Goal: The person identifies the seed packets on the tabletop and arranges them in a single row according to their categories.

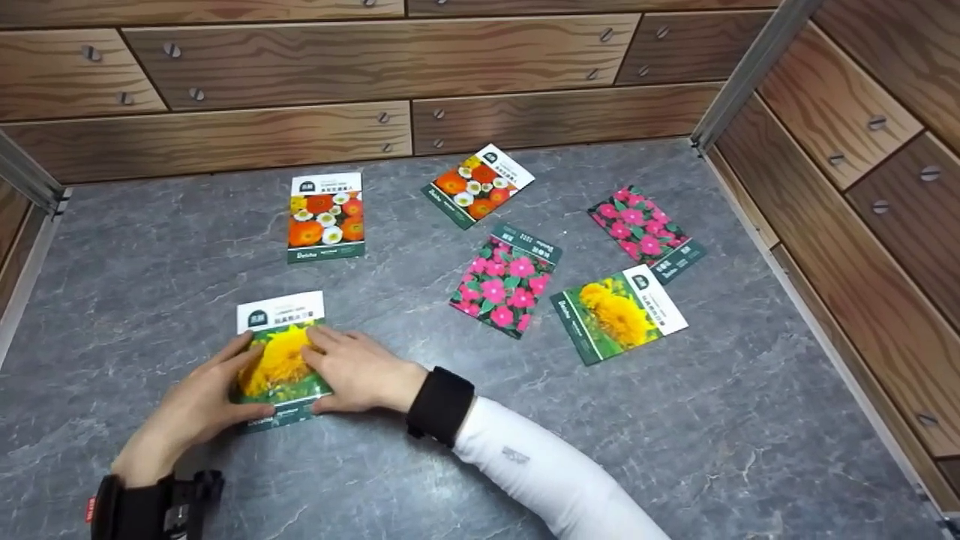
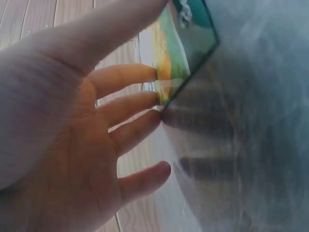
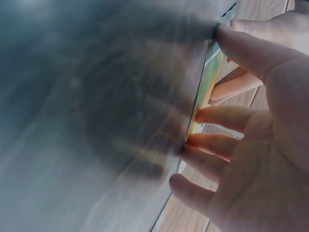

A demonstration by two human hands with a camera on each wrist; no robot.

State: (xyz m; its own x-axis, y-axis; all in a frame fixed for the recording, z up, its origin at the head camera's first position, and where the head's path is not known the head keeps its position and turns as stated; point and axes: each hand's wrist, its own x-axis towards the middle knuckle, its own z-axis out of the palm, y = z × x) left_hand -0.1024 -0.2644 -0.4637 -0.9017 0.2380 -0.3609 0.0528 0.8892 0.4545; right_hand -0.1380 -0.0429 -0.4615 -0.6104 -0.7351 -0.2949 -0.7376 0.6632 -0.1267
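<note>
A seed packet with a yellow flower picture (image 1: 277, 358) lies flat on the grey surface at the front left in the head view, its white end away from me. My left hand (image 1: 199, 394) touches its left side, fingers spread and only slightly bent. From the other side my right hand (image 1: 360, 371) rests its fingertips on the right edge, thumb near the green bottom strip. Both wrist views show a packet corner (image 2: 203, 29) and a thin packet edge (image 3: 206, 79) at the fingertips. The hands cover parts of the packet's sides.
Behind it lies an orange-and-white flower packet (image 1: 326, 217), with a similar tilted packet (image 1: 480, 185) further right. Two pink flower packets (image 1: 506, 281) (image 1: 641, 229) and another yellow flower packet (image 1: 619, 313) lie to the right. Wood-patterned panels (image 1: 375, 64) border the grey surface (image 1: 480, 450).
</note>
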